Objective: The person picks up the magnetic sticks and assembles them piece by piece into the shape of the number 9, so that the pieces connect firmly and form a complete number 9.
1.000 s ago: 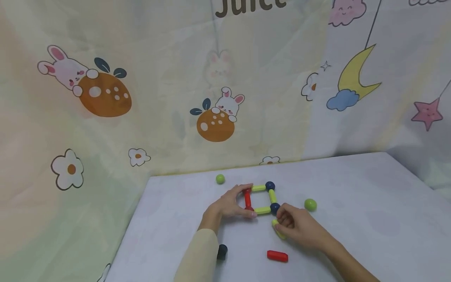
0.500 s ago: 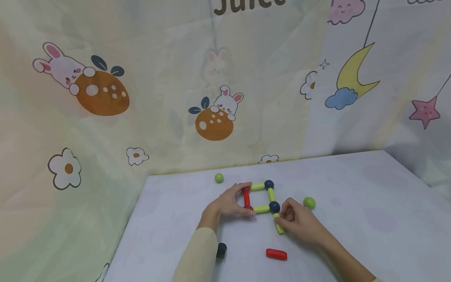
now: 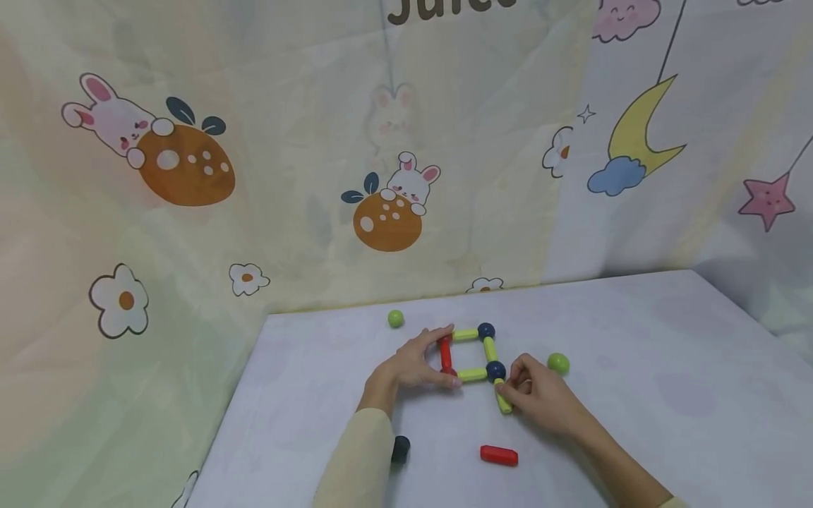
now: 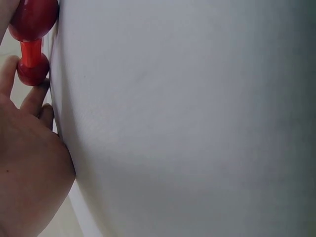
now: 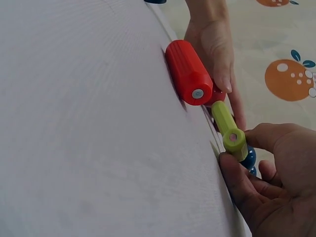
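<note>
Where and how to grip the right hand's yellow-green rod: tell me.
Pinch its long sides, clear of the far end, from the right, as the right hand does. The yellow-green rod is straight; its far end is at a dark blue ball and the square frame lies beyond, so the right seems open.

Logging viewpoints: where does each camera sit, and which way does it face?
Head: on the head, facing forward and down at the table; left hand, right hand, sleeves show.
Left wrist: on that wrist, facing table and a red ball; left hand shows.
Right wrist: on that wrist, facing the yellow-green rod; both hands show.
Head and right wrist share the loose red rod.
</note>
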Action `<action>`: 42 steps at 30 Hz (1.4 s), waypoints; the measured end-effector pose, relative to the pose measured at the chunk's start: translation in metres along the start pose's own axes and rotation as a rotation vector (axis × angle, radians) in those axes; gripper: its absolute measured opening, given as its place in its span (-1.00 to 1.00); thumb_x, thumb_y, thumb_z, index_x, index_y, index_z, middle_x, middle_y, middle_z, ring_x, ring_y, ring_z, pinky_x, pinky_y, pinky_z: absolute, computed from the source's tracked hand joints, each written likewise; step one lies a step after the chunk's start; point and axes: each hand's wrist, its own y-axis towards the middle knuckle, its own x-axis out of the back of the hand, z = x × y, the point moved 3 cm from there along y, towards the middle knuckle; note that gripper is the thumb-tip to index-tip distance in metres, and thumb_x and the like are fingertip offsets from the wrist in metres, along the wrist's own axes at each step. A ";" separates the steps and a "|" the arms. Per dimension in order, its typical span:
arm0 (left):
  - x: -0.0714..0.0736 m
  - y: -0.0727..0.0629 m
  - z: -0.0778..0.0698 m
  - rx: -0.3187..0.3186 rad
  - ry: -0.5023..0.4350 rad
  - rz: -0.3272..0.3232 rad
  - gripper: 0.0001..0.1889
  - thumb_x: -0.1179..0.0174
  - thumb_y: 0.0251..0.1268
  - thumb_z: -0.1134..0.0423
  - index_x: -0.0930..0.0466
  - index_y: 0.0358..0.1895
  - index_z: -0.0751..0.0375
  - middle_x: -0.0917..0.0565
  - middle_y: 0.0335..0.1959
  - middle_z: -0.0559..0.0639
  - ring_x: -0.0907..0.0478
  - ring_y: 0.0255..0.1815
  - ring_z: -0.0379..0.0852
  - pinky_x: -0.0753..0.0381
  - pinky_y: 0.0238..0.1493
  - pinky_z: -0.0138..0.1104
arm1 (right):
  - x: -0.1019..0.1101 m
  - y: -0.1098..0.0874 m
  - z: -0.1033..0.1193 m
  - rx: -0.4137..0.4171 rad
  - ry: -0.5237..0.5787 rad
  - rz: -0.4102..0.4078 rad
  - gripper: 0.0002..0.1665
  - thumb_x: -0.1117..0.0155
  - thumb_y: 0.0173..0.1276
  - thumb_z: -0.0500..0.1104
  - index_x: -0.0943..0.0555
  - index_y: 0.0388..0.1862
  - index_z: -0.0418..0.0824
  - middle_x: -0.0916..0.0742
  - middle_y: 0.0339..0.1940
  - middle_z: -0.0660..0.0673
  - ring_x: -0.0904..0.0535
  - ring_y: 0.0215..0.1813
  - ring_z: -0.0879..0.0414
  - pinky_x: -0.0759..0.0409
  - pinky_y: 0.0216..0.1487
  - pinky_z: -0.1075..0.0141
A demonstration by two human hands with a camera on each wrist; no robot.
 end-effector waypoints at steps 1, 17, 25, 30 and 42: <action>0.000 0.000 -0.001 0.000 0.008 -0.003 0.01 -0.56 -0.05 -0.22 -0.21 0.55 -0.55 -0.12 0.67 -0.02 0.04 0.68 0.16 -0.21 0.40 0.39 | 0.000 0.000 0.000 0.000 -0.001 -0.002 -0.62 -0.47 0.34 -0.08 -0.44 -0.13 -0.19 -0.65 -0.38 -0.05 -0.58 -0.42 0.10 -0.52 -0.42 0.36; -0.002 -0.006 0.000 0.043 0.037 -0.023 0.14 -0.54 -0.08 -0.28 -0.03 0.60 -0.58 -0.04 0.69 0.10 0.12 0.68 0.28 -0.11 0.43 0.42 | 0.014 -0.007 0.004 0.067 -0.117 -0.029 -0.74 -0.43 0.37 -0.10 -0.54 -0.13 -0.15 -0.71 -0.30 0.01 -0.62 -0.32 0.18 -0.62 -0.31 0.38; -0.002 -0.003 0.001 0.004 -0.027 -0.034 0.10 -0.51 0.01 -0.25 -0.03 0.63 -0.47 -0.11 0.68 -0.01 0.04 0.69 0.16 -0.14 0.47 0.33 | 0.040 -0.016 0.002 0.370 -0.288 -0.194 -0.67 -0.53 0.24 -0.25 -0.62 -0.06 -0.10 -0.70 -0.16 0.06 -0.59 -0.21 0.20 -0.67 -0.18 0.31; 0.002 -0.002 0.003 -0.027 -0.134 -0.044 0.05 -0.49 0.10 -0.18 -0.04 0.64 -0.38 -0.16 0.66 -0.11 -0.02 0.68 0.05 -0.14 0.51 0.27 | 0.052 -0.018 -0.006 0.509 -0.382 -0.311 -0.58 -0.60 0.13 -0.29 -0.65 -0.05 -0.10 -0.69 0.02 -0.02 -0.60 0.00 0.01 -0.67 0.01 0.03; -0.002 -0.003 0.001 -0.046 -0.029 -0.002 0.04 -0.50 0.06 -0.22 -0.10 0.62 -0.42 -0.05 0.69 0.09 0.13 0.70 0.18 -0.07 0.48 0.36 | 0.072 -0.014 -0.036 0.455 -0.408 -0.262 -0.44 -0.55 0.14 -0.33 -0.66 0.17 -0.18 -0.58 0.33 -0.25 -0.48 0.26 -0.30 -0.52 0.19 -0.25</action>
